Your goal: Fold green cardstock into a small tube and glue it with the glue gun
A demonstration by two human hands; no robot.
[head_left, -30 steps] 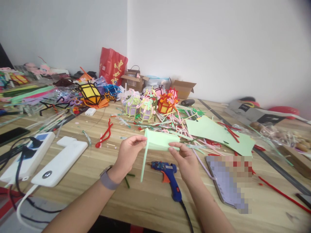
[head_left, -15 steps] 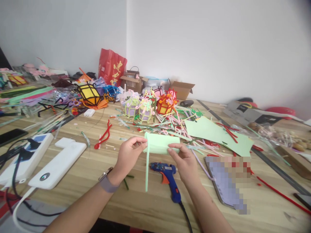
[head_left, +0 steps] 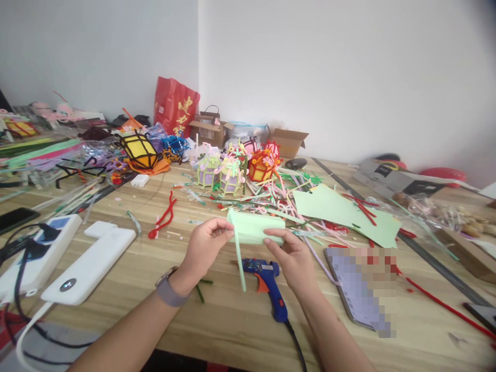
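The left hand (head_left: pixel 203 247) pinches the left end of a pale green paper piece (head_left: pixel 256 229), held just above the wooden table (head_left: pixel 232 320); a thin green strip (head_left: pixel 239 261) dangles from that end. The right hand (head_left: pixel 292 254) grips the paper's right end. Just below, the blue glue gun (head_left: pixel 267 281) lies with its nozzle toward the strip; a swinging strip could likely touch it. Further right, a tablet (head_left: pixel 360 289) lies flat.
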